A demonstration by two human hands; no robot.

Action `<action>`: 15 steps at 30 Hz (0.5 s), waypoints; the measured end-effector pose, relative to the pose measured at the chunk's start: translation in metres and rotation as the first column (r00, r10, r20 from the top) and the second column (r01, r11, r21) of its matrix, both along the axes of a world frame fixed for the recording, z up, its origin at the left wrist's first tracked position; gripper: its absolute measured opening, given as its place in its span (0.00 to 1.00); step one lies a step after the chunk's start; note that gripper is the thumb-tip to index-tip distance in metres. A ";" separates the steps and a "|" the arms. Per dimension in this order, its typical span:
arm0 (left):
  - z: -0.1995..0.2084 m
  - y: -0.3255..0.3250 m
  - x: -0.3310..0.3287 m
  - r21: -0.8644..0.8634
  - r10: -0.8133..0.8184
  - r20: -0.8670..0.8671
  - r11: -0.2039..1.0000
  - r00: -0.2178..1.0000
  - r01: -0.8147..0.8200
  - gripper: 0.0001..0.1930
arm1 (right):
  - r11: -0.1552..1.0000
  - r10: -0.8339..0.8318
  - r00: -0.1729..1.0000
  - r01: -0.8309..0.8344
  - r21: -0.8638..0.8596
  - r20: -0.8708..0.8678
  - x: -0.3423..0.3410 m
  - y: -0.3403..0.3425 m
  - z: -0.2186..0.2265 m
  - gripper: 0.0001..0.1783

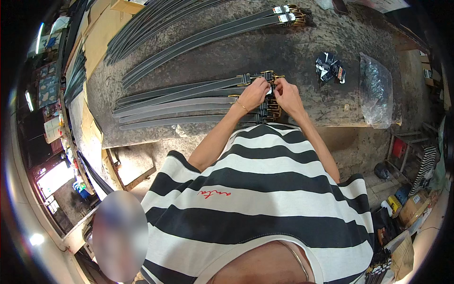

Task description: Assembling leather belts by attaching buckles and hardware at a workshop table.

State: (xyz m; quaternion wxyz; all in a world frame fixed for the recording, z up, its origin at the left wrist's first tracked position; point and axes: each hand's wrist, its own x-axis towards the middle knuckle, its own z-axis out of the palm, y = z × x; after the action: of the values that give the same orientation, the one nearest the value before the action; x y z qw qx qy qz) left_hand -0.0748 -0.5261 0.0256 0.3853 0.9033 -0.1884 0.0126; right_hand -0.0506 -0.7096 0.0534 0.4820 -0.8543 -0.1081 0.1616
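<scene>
Several dark belts (177, 103) lie side by side along the near part of the table, their buckles (273, 112) bunched at the right end. Over those buckles, my left hand (254, 94) is closed with its fingertips pinched on a belt end. Close beside it, my right hand (287, 97) is also closed, thumb and fingers pinched at a small white tag (270, 90) between the two hands. The fingers partly hide the tag and the buckle under it.
Farther back lie more belts (203, 40) with tagged buckles. Loose black-and-white tags (330, 67) form a small pile to the right, beside a clear plastic bag (376, 90). The worn dark table (227, 57) ends near my body. A person with a blurred head is at lower left.
</scene>
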 end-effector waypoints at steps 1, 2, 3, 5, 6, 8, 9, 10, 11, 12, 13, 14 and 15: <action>0.001 0.001 0.000 0.015 -0.022 -0.024 1.000 0.999 0.022 0.05 | 0.999 0.030 0.999 -0.029 -0.015 0.017 0.000 0.000 0.001 0.14; 0.002 0.001 0.000 0.030 -0.043 -0.048 0.999 0.998 0.045 0.06 | 0.999 0.028 0.999 -0.027 -0.016 0.019 0.000 0.001 0.001 0.14; 0.002 0.002 0.000 0.029 -0.045 -0.047 0.999 0.998 0.046 0.06 | 0.998 0.053 0.998 -0.052 -0.023 0.020 0.001 0.003 0.001 0.14; 0.003 0.003 0.000 0.021 -0.057 -0.044 0.998 0.997 0.058 0.06 | 0.997 0.075 0.997 -0.074 -0.033 0.018 0.002 0.003 0.002 0.15; 0.003 0.003 0.000 0.018 -0.058 -0.045 0.998 0.997 0.059 0.06 | 0.995 0.090 0.996 -0.089 -0.041 0.020 0.003 0.003 0.003 0.15; 0.003 0.003 0.000 0.007 -0.075 -0.040 0.997 0.996 0.075 0.06 | 0.993 0.104 0.994 -0.103 -0.049 0.023 0.005 0.004 0.001 0.15; 0.003 0.003 0.000 0.005 -0.075 -0.041 0.997 0.996 0.076 0.06 | 0.994 0.107 0.994 -0.106 -0.040 0.036 0.005 0.004 0.001 0.14; 0.002 0.003 0.000 0.016 -0.086 -0.032 0.996 0.996 0.086 0.05 | 0.994 0.111 0.993 -0.109 -0.031 0.050 0.005 0.005 -0.001 0.13; 0.001 0.003 0.000 0.028 -0.096 -0.023 0.995 0.995 0.097 0.05 | 0.993 0.111 0.993 -0.110 -0.032 0.050 0.005 0.006 -0.003 0.13; 0.000 0.002 0.000 0.027 -0.095 -0.024 0.995 0.995 0.096 0.05 | 0.994 0.103 0.994 -0.101 -0.026 0.049 0.005 0.007 -0.005 0.13; -0.003 0.001 0.000 0.024 -0.096 -0.008 0.995 0.995 0.096 0.05 | 0.995 0.097 0.994 -0.096 -0.021 0.049 0.005 0.008 -0.005 0.13; -0.005 0.001 -0.001 0.020 -0.097 0.007 0.995 0.995 0.097 0.04 | 0.995 0.100 0.994 -0.099 -0.021 0.049 0.004 0.008 -0.006 0.13; -0.007 0.000 -0.003 0.020 -0.093 0.007 0.995 0.996 0.093 0.04 | 0.994 0.106 0.992 -0.105 -0.020 0.074 0.003 0.009 -0.007 0.13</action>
State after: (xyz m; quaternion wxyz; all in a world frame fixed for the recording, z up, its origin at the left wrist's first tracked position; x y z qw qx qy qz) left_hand -0.0776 -0.5256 0.0182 0.3759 0.8972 -0.2319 -0.0038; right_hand -0.0475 -0.7003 0.0467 0.4615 -0.8567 -0.1699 0.1553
